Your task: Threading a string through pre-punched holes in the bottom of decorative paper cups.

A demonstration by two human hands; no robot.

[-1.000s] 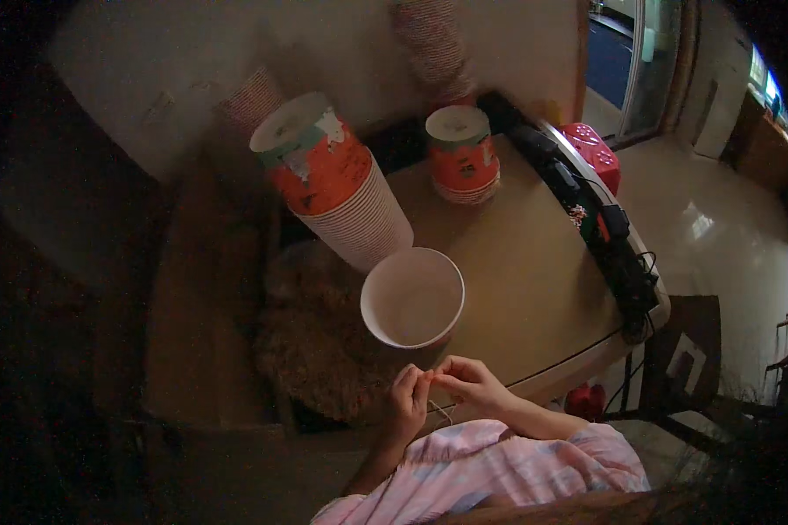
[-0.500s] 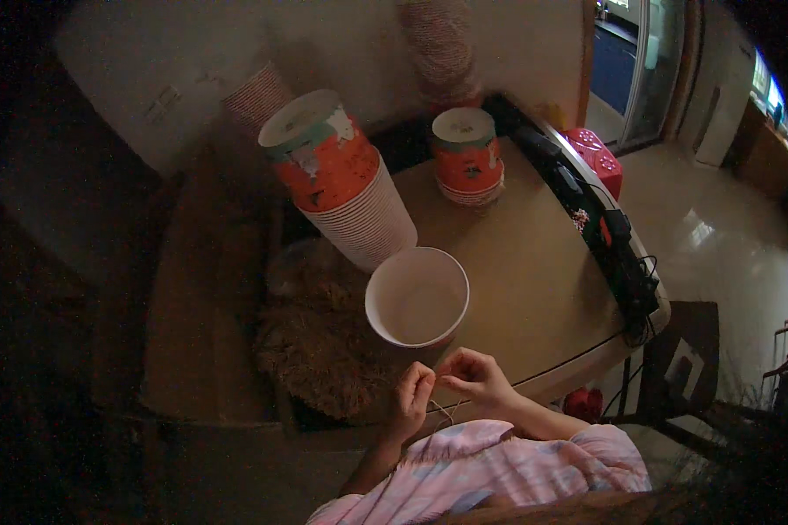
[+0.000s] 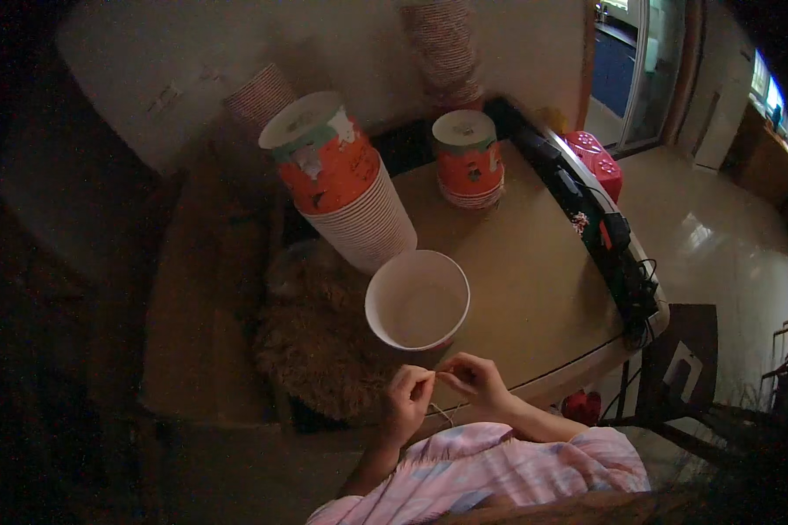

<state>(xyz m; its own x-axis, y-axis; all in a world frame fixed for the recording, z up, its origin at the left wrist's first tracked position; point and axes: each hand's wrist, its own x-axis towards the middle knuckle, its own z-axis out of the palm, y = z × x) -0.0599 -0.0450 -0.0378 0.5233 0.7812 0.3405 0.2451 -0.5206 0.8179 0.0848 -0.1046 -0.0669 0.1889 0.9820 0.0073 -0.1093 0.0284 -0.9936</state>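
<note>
Dim light is falling on a rounded table (image 3: 543, 302) just beyond our grip. Nearest us, a thin pale string (image 3: 442, 412) is hanging slack below our fingertips, close to our pink patterned clothing (image 3: 508, 468). We are pinching with both hands: our left hand (image 3: 406, 401) is holding thumb against finger, our right hand (image 3: 483, 382) is doing likewise, and the two pinches are meeting at their tips with hardly any gap. String seems to be running up into both, though what is lying right between the tips is too small for us to tell. For neat work, we are probably wanting a short length between the pinches, steady wrists, and the slack falling free of our clothing; pulling lightly and evenly should be guarding against slips and snarls, and more light would be helping. Just ahead of the grip, a white paper tub (image 3: 418, 302) is standing with its mouth up. Farther ahead and leftward, a tall stack of upturned tubs (image 3: 350, 188) is standing, while a brown furry thing (image 3: 320, 354) is lying left of the grip. Off to the right, black cords (image 3: 617, 241) are running along the table's edge.
</note>
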